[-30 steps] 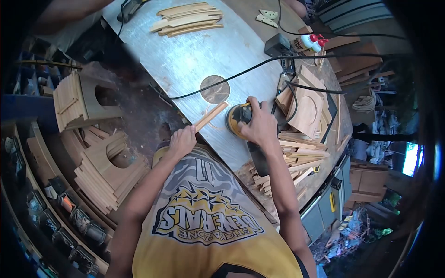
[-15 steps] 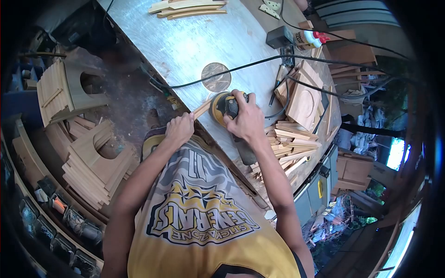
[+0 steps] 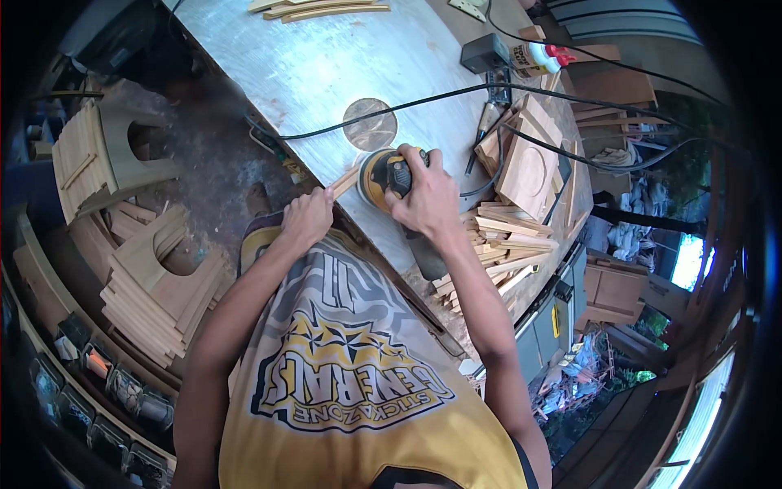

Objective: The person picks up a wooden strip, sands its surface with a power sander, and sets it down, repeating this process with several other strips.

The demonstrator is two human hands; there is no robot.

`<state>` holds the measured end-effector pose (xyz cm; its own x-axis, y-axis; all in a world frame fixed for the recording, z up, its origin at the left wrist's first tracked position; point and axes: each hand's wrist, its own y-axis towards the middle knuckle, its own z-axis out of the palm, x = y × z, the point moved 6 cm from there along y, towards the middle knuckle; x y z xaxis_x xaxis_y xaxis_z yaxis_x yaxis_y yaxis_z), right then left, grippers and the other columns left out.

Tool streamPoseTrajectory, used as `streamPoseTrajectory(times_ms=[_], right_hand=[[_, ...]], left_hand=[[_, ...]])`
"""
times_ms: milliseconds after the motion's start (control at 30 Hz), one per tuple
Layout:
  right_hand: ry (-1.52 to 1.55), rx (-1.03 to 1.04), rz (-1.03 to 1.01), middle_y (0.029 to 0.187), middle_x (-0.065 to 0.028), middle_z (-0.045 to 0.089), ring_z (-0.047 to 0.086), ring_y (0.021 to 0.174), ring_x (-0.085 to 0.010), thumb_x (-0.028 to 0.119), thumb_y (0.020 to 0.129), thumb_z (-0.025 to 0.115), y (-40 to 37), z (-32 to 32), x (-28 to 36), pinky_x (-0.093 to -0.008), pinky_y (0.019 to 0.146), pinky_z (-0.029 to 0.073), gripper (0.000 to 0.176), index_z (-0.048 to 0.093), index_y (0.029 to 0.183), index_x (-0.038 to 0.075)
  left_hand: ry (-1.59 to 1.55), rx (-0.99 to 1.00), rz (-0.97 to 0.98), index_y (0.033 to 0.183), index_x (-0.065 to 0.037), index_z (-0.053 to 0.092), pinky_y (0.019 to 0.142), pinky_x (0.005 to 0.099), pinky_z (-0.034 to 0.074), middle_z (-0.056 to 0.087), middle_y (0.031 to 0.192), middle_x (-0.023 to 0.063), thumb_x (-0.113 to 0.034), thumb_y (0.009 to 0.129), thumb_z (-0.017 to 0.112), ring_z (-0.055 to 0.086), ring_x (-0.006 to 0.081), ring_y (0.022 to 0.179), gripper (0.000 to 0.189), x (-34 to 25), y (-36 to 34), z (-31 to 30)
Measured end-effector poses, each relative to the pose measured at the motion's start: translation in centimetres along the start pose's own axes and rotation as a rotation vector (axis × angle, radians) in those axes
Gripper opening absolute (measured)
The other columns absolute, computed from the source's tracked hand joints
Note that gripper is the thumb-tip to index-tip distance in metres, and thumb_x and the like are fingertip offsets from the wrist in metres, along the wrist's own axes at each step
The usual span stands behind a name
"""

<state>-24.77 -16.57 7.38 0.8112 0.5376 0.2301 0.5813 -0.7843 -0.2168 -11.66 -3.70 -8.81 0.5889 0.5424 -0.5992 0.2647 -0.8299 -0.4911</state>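
My right hand [image 3: 429,198] is wrapped over the top of a yellow and black orbital sander [image 3: 376,178] at the bench edge. Pinched in my left hand [image 3: 308,217] is a thin wooden strip [image 3: 345,182], whose far end meets the sander's left side. How much of the strip lies beneath the sander's pad is hidden. Both hands are close to the near edge of the pale metallic-looking benchtop [image 3: 297,85]. Just beyond the sander is a round brownish patch [image 3: 371,124] in that surface.
A black cord [image 3: 423,103] crosses the bench. Loose wooden strips [image 3: 509,236] and cut panels [image 3: 529,167] pile up on the right, near a glue bottle [image 3: 533,59]. More strips [image 3: 326,10] lie at the far end. Stacked wooden pieces [image 3: 147,285] stand at left.
The view has shifted slightly, so the bench and piles sit a little further left and up. Both hands keep their holds on the sander and strip.
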Motion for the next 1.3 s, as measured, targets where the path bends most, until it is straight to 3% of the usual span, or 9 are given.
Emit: streamPoseTrajectory(times_ms=[400,567,667,800,1100,1200,1267,1300], right_hand=[[0.022,0.037,0.003,0.110,-0.0234,0.056,0.066,0.086,-0.0464,0.029,0.071,0.077,0.6,0.0,0.1,-0.0520,0.081,0.057,0.068,0.053,0.135,0.019],[0.021,-0.040,0.157,0.114,-0.0249,0.057,0.065,0.097,-0.0477,0.036,0.071,0.074,2.4,-1.7,-5.6,-0.0537,0.089,0.054,0.070,0.053,0.135,0.019],[-0.041,-0.092,0.153,0.114,-0.0242,0.058,0.065,0.097,-0.0478,0.036,0.072,0.073,3.0,-2.8,-7.0,-0.0536,0.088,0.054,0.069,0.052,0.136,0.019],[-0.016,-0.123,0.151,0.111,-0.0236,0.058,0.066,0.096,-0.0469,0.036,0.072,0.073,2.3,-3.4,-5.9,-0.0531,0.086,0.055,0.069,0.052,0.135,0.019],[0.013,0.037,0.009,0.106,-0.0231,0.055,0.066,0.087,-0.0446,0.030,0.073,0.077,-0.3,0.0,0.8,-0.0516,0.078,0.055,0.064,0.055,0.131,0.016],[-0.010,0.025,-0.013,0.122,-0.0325,0.054,0.065,0.088,-0.0477,0.032,0.074,0.079,-1.5,1.6,1.3,-0.0541,0.077,0.055,0.072,0.053,0.138,0.015],[0.061,0.065,-0.041,0.121,-0.0308,0.051,0.066,0.088,-0.0496,0.030,0.074,0.078,-1.4,1.3,1.6,-0.0546,0.074,0.056,0.079,0.047,0.146,0.023],[0.073,0.083,-0.037,0.115,-0.0282,0.051,0.066,0.084,-0.0484,0.029,0.073,0.079,-1.4,0.5,2.3,-0.0549,0.071,0.055,0.074,0.051,0.141,0.023]], left_hand=[[0.044,0.017,0.016,0.107,0.002,0.063,0.087,0.0628,0.048,0.068,0.097,0.0335,-0.043,0.109,0.027,0.065,0.0531,0.096,0.058,0.0,-0.3,0.5],[0.056,0.007,0.023,0.106,0.002,0.062,0.087,0.0633,0.048,0.068,0.097,0.0331,-0.043,0.109,0.026,0.065,0.0531,0.095,0.057,0.5,-0.3,0.2],[0.066,0.014,0.014,0.106,0.002,0.061,0.086,0.0636,0.048,0.068,0.097,0.0329,-0.043,0.109,0.026,0.065,0.0530,0.095,0.057,0.9,-0.4,0.3],[0.073,0.018,0.010,0.106,0.002,0.061,0.086,0.0629,0.048,0.068,0.096,0.0329,-0.043,0.109,0.026,0.065,0.0530,0.095,0.057,0.8,-0.4,0.0],[0.040,-0.058,0.049,0.101,0.002,0.062,0.083,0.0617,0.050,0.069,0.091,0.0314,-0.039,0.109,0.029,0.066,0.0523,0.089,0.053,0.4,0.0,-0.3],[0.050,-0.259,0.219,0.099,0.000,0.061,0.083,0.0609,0.049,0.067,0.097,0.0301,-0.031,0.108,0.035,0.064,0.0491,0.090,0.041,0.9,-0.7,0.8],[-0.019,-0.066,0.066,0.110,0.000,0.061,0.093,0.0607,0.047,0.064,0.107,0.0350,-0.037,0.106,0.037,0.062,0.0513,0.105,0.044,1.2,0.5,1.5],[-0.015,-0.028,0.015,0.116,0.000,0.060,0.093,0.0615,0.047,0.065,0.108,0.0358,-0.043,0.106,0.036,0.062,0.0532,0.104,0.049,0.6,0.0,1.1]])
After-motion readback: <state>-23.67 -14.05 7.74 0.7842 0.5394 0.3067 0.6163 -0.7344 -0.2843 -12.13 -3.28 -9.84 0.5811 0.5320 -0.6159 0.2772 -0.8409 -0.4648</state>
